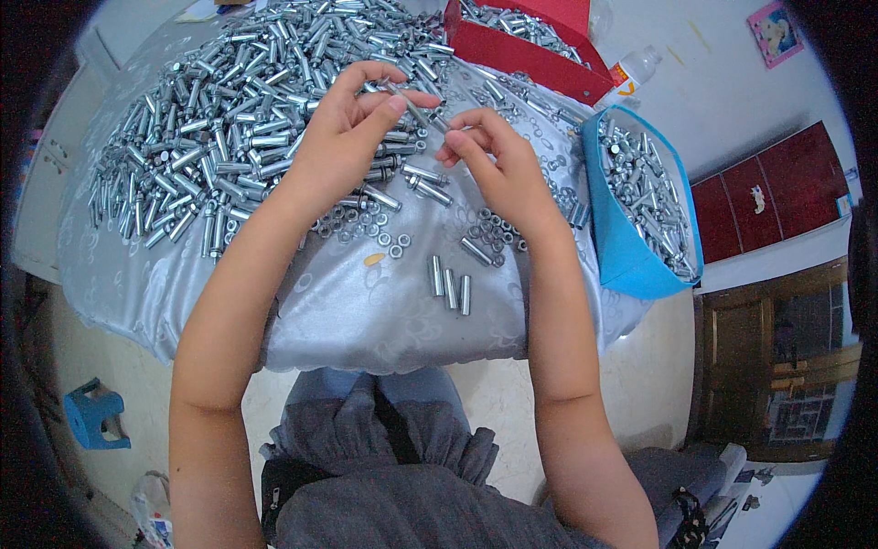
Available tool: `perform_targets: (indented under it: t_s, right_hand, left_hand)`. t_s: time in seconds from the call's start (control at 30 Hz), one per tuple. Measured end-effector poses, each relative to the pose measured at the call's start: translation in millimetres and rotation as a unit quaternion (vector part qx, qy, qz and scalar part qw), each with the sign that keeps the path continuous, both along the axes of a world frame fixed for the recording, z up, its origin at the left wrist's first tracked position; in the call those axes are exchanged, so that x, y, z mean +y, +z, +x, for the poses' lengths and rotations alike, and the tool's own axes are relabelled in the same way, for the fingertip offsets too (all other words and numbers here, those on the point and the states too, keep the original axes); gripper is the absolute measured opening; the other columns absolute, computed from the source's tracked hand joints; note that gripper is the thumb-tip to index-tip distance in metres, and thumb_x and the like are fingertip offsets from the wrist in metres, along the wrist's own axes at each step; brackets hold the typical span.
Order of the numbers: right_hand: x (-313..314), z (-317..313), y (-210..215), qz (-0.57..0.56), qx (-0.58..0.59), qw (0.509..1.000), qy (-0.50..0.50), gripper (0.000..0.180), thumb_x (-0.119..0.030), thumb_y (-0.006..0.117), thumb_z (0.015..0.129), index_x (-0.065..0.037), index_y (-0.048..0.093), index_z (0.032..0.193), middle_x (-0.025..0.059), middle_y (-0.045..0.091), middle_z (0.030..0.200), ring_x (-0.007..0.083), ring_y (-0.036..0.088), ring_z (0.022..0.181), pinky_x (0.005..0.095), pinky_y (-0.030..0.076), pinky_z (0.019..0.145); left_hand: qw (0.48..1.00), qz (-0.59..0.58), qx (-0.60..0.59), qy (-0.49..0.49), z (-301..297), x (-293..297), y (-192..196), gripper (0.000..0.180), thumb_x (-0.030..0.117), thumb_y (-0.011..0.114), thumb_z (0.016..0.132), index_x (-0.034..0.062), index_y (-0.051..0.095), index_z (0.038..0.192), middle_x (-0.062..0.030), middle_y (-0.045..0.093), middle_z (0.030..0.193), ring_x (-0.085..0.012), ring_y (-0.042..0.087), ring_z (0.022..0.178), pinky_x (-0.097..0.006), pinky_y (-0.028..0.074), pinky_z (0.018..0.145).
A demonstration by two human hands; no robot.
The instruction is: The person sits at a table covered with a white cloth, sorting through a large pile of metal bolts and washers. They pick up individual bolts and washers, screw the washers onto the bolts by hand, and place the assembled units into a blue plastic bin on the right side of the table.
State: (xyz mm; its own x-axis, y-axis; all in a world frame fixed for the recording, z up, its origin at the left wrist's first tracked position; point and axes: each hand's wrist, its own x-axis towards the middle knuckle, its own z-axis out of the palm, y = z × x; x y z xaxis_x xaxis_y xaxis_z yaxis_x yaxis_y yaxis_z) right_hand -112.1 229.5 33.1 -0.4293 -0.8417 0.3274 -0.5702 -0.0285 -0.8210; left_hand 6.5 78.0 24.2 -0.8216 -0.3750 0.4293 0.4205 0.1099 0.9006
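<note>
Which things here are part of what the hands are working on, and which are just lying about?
In the work: left hand, right hand, bolt held between them, heap of metal sleeves, loose nuts, blue bin, red box.

Lying about: plastic bottle, blue stool, pink picture.

Red cardboard box (540, 57) at the table's far edge, open top, lid flap up, full of metal bolts. Blue open-top bag (620, 240) on the table's right edge, same fill. White plastic bottle (633, 69) with an orange-and-white label, lying on the floor just right of the red box. Small pink picture card (776, 32) on the floor, far right.
</note>
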Motion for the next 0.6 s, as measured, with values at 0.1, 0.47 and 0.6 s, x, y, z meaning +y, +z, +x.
perform_targets:
  t_s: [0.1,0.47,0.6]
  right_hand:
    - [-1.2,2.4,0.9,-0.006,-0.009,1.0,0.008,0.017,-0.015,0.05,0.085,0.0,0.05,0.093,0.0105,0.063,0.076,0.0155,0.061,0.071,0.026,0.046,0.065]
    - [2.1,3.4,6.3,0.029,-0.008,0.999,0.013,0.017,-0.014,0.049,0.086,-0.001,0.049,0.096,0.0073,0.061,0.077,0.0111,0.057,0.074,0.0239,0.045,0.069]
    - [-0.2,3.2,0.6,-0.001,-0.018,1.0,0.015,0.018,-0.016,0.05,0.085,0.0,0.051,0.092,0.0103,0.062,0.074,0.015,0.06,0.07,0.026,0.046,0.065]
  left_hand:
    - [0.999,0.028,-0.02,-0.009,-0.3,3.1,-0.6,0.023,0.015,0.046,0.087,0.0071,0.041,0.108,-0.0152,0.059,0.103,-0.0128,0.054,0.093,-0.026,0.039,0.084]
    - [0.997,0.07,-0.019,0.002,2.8,1.4,5.1,0.025,0.02,0.052,0.085,0.0078,0.046,0.106,-0.013,0.06,0.103,-0.0103,0.053,0.088,-0.025,0.039,0.082]
    - [0.997,0.073,-0.02,0.002,2.5,3.8,6.3,0.024,0.021,0.052,0.085,0.0079,0.047,0.104,-0.0127,0.06,0.102,-0.0099,0.053,0.087,-0.025,0.039,0.082]
